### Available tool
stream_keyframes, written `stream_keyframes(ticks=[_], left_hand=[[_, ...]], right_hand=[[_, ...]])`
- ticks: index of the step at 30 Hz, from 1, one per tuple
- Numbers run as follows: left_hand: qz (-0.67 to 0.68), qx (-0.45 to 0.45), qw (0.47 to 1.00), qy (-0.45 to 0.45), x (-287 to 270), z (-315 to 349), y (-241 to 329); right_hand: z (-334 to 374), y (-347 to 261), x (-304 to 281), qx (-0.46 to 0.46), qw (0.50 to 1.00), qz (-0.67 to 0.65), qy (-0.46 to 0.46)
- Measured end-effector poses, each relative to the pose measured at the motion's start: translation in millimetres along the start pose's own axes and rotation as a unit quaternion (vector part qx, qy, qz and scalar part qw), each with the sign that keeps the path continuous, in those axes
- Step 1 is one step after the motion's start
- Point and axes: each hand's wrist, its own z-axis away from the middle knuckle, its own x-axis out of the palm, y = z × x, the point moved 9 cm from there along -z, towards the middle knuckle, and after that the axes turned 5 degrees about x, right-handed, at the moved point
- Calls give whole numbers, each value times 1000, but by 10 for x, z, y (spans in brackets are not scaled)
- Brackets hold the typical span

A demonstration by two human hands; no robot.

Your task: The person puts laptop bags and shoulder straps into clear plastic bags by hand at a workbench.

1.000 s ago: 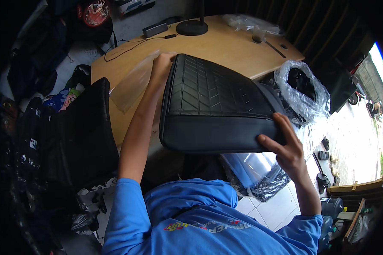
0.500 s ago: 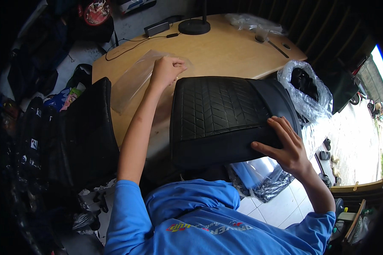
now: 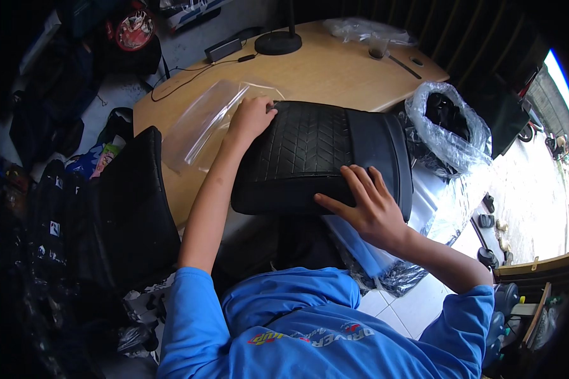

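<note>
A black leather-look padded piece (image 3: 306,136) with chevron stitching lies across the near edge of the table, its smooth near side jutting out toward me. At its far left corner my left hand (image 3: 253,118) is closed, fingers curled over the edge; the fingertips are partly hidden. My right hand (image 3: 372,205) rests on the smooth near right part, fingers spread and stretched out. A clear plastic bag (image 3: 199,123) lies on the table beside my left hand, partly behind it.
On the wooden table (image 3: 335,76) stand a black round base (image 3: 278,43), a clear cup (image 3: 377,47) and a cable with a small box (image 3: 223,49). A plastic bag of black things (image 3: 449,120) stands at right. A dark chair back (image 3: 136,196) is at left.
The padded piece has shifted left and slightly away from me. My right hand has moved left with it, and my left hand has come onto its far left corner.
</note>
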Motion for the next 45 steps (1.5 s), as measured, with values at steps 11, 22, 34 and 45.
stream_keyframes(ticks=[11,22,34,45], left_hand=[[42,-156,984,77,-481,1339,-404],[29,-45,990,132,-502,1395,-290],[-17,-38,994,102,-463,1399,-206],[61,-62,985,148,-523,1474,-302]], right_hand=[[-66,4,179,24,999,4,-42],[-215,58,63,48,998,-15,-32],[-165,168,245,72,993,22,-95],[-202,143,399,80,990,47,-103]])
